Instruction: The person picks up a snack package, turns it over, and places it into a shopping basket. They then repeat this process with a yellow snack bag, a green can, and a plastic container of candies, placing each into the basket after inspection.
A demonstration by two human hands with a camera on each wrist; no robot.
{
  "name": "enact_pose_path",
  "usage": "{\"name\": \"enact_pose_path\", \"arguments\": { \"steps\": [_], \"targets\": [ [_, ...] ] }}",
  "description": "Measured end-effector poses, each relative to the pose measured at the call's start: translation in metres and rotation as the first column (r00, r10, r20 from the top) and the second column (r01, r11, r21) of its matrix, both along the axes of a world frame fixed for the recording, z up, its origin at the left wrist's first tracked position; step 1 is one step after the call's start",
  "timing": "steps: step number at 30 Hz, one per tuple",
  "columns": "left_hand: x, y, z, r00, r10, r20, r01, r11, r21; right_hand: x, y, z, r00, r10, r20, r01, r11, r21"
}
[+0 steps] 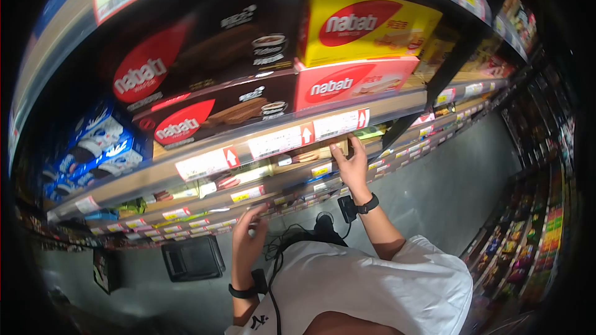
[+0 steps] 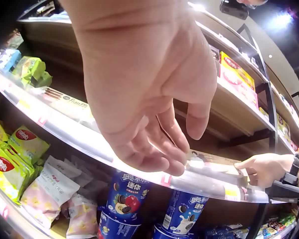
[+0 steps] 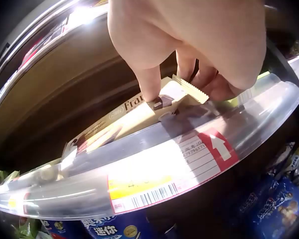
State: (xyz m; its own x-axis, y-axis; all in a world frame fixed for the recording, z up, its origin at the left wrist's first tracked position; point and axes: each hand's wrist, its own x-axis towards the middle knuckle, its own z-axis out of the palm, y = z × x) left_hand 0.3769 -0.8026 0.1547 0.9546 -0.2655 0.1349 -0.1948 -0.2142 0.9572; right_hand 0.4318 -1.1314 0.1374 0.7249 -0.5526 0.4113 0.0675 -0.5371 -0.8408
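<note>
My right hand point(image 1: 352, 167) reaches into the shelf below the Nabati boxes. In the right wrist view its thumb and fingers pinch the end of a cream snack pack point(image 3: 120, 122) printed "Fran" with chocolate-dipped sticks. That pack lies behind the clear shelf lip point(image 3: 139, 142), and its crimped end stands up beside the fingers. My left hand point(image 2: 144, 84) hangs in front of the same shelf with loosely curled fingers and nothing in them. Another long pale pack marked "Franzn" point(image 2: 65, 102) lies on that shelf, farther left.
Dark Nabati wafer boxes point(image 1: 230, 102), with yellow point(image 1: 372, 28) and pink point(image 1: 354, 80) ones, stand on the shelf above. Blue biscuit tubs point(image 2: 127, 199) and snack bags point(image 2: 50, 191) fill the shelf below. A black bin-like container point(image 1: 194, 259) is on the floor.
</note>
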Motion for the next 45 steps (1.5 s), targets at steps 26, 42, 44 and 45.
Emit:
{"name": "enact_pose_path", "arguments": {
  "steps": [26,42,44,45],
  "targets": [
    [-0.031,-0.151,-0.017,0.907,-0.35,-0.233,0.382,0.918,0.107,-0.168,-0.146,0.002,0.974,0.227,-0.018,-0.196,0.878,0.436],
    [-0.159,-0.129,-0.013,0.943,-0.121,-0.31,0.222,0.922,0.318,-0.196,-0.144,-0.067,0.764,0.633,-0.125,-0.44,0.653,0.617],
    [-0.178,-0.103,-0.011,0.958,-0.062,-0.281,0.154,0.937,0.315,-0.189,-0.113,-0.058,0.684,0.718,-0.127,-0.522,0.604,0.602],
    [-0.189,-0.087,-0.011,0.962,-0.032,-0.27,0.12,0.941,0.316,-0.186,-0.096,-0.056,0.644,0.756,-0.117,-0.568,0.575,0.589]
  ]
}}
